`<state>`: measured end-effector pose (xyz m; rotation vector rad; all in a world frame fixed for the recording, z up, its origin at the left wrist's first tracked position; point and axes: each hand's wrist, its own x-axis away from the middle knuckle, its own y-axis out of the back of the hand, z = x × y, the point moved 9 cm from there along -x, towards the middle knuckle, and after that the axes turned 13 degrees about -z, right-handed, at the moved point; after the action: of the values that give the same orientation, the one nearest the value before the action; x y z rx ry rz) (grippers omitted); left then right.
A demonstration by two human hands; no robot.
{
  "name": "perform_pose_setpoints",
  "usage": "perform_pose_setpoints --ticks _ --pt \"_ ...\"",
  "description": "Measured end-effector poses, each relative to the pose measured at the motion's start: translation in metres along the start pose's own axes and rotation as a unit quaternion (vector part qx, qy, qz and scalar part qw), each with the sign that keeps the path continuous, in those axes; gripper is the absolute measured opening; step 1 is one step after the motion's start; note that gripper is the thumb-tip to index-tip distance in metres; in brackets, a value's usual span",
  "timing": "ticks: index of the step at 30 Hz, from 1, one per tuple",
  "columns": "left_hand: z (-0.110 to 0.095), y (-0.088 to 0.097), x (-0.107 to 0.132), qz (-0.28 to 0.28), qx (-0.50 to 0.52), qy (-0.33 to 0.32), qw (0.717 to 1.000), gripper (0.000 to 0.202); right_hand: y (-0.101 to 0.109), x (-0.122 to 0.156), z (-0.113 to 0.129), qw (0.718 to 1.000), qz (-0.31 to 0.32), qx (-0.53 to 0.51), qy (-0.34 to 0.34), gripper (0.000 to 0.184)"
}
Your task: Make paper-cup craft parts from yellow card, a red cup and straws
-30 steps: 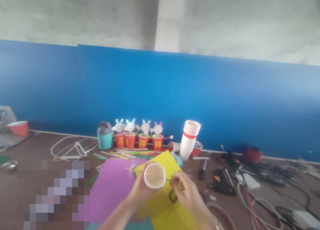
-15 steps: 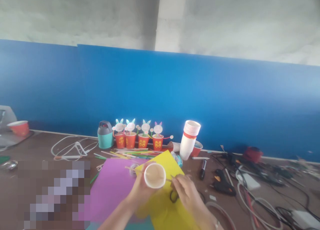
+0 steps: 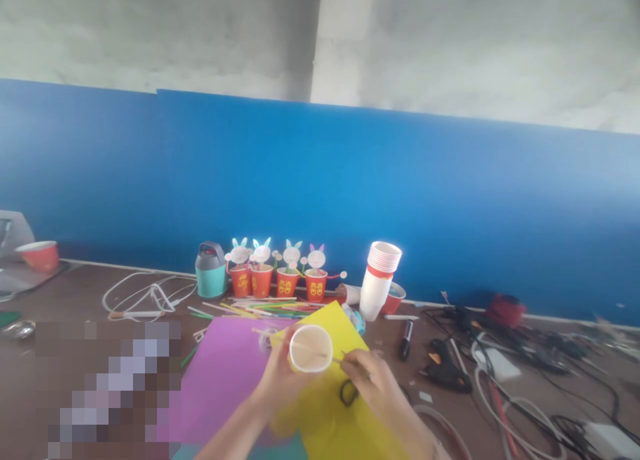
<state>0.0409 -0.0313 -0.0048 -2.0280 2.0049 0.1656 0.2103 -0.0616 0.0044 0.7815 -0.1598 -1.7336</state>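
My left hand (image 3: 280, 367) is closed around a paper cup (image 3: 311, 368), its open mouth tilted towards me. A thin pale stick shows inside the cup and crosses it sideways. At the cup's right side, my right hand (image 3: 367, 373) pinches a thin stick-like piece (image 3: 338, 360) between thumb and fingers; whether it is the same stick I cannot tell. Below both hands lie a yellow sheet (image 3: 325, 420) and a purple sheet (image 3: 220, 373). A dark loop (image 3: 349, 393), perhaps a scissors handle, shows beside my right hand.
Red cups with rabbit heads (image 3: 287, 280) stand along the blue wall, behind loose coloured sticks (image 3: 270, 307). Right of them is a stack of paper cups (image 3: 377, 280). A marker (image 3: 406, 340), a glue gun (image 3: 445, 367) and tangled cables (image 3: 530, 400) lie right. A teal container (image 3: 211, 273) stands left.
The stick end that poked out left of the cup has become less visible, and more of the stick shows inside the cup. The cup has tilted slightly; both hands stay in nearly the same place.
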Motion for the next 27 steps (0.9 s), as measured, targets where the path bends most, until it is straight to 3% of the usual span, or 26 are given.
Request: perform_pose_setpoints --ticks 4,8,13,20,27 --pt "0.001 -0.001 0.001 0.005 0.026 0.016 1.0 0.044 -0.013 0.002 -0.024 0.989 0.074 -0.079 -0.099 0.06" --pt "0.003 -0.005 0.002 0.029 0.052 0.012 0.998 0.042 -0.024 0.009 -0.035 0.958 0.133 -0.165 -0.194 0.064" --pt "0.002 -0.013 0.004 0.057 0.031 -0.014 0.998 0.042 -0.019 0.002 -0.015 0.975 0.097 -0.164 -0.113 0.061" --pt "0.006 -0.014 0.001 0.074 -0.023 -0.055 0.995 0.041 -0.024 0.005 -0.016 0.987 0.077 -0.118 -0.075 0.055" --pt "0.006 -0.015 0.001 0.096 -0.029 -0.041 0.994 0.042 -0.009 0.009 0.013 0.998 0.017 0.018 0.056 0.029"
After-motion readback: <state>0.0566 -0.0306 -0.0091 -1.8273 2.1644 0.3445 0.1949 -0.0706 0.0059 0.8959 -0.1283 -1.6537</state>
